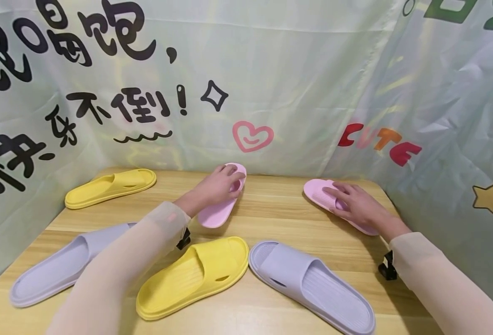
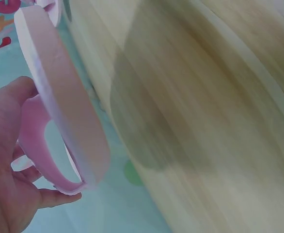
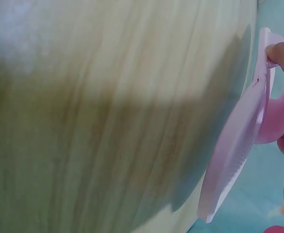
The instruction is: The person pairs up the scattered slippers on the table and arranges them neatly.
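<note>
My left hand (image 1: 214, 188) grips a pink slide slipper (image 1: 218, 215) over its strap, near the back of the table. In the left wrist view that slipper (image 2: 69, 87) is tilted on edge, raised off the wood with its shadow apart from it. Farther right, my right hand (image 1: 361, 207) holds a second pink slipper (image 1: 315, 190) around its strap. The right wrist view has this slipper (image 3: 231, 150) lifted as well, the thumb (image 3: 280, 53) pressed on its edge and a shadow on the table beside it.
Two yellow slippers lie on the wooden table (image 1: 271, 204), one at the back left (image 1: 116, 184) and one at the front middle (image 1: 225, 260). A lavender slipper (image 1: 288, 265) sits front right; another (image 1: 53, 270) is partly behind my left sleeve. Printed cloth (image 1: 296, 93) stands behind and around.
</note>
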The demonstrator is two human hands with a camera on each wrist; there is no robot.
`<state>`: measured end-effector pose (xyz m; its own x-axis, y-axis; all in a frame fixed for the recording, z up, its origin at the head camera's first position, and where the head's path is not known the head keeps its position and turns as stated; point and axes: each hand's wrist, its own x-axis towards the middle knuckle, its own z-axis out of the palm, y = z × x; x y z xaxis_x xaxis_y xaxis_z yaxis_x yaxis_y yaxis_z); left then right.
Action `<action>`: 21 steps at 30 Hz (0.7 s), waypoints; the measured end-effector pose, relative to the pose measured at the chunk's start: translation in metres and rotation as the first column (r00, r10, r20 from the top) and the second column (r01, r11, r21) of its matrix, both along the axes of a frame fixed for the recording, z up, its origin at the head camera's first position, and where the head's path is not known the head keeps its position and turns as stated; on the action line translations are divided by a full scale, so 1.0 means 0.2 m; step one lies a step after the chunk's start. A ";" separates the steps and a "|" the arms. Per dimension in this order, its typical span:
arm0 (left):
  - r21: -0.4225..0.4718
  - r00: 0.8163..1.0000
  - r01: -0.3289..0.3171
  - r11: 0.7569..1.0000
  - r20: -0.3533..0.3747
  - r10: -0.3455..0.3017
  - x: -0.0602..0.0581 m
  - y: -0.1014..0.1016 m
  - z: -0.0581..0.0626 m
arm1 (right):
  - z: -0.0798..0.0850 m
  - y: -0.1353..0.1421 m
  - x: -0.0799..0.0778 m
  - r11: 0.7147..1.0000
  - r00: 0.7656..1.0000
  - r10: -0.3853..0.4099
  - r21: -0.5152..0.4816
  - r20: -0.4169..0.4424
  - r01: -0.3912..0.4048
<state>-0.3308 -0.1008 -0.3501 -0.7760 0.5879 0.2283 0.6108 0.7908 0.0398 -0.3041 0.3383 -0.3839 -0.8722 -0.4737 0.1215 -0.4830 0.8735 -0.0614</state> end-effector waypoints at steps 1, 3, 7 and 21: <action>-0.005 1.000 0.003 1.000 0.000 -0.003 0.00 0.01 0.00 | 0.00 0.00 0.00 1.000 1.000 -0.005 -0.003 -0.001 0.005; -0.016 1.000 0.006 1.000 0.003 -0.006 0.00 0.03 0.01 | 0.01 -0.01 0.01 1.000 1.000 -0.018 -0.005 0.004 0.018; -0.024 1.000 0.008 1.000 0.003 -0.008 0.00 0.08 0.02 | 0.03 -0.04 0.03 0.999 0.998 -0.050 0.003 0.025 0.050; -0.034 1.000 -0.001 0.999 0.021 0.002 0.01 0.20 0.07 | 0.06 -0.13 0.08 0.997 0.996 -0.077 -0.017 -0.036 0.076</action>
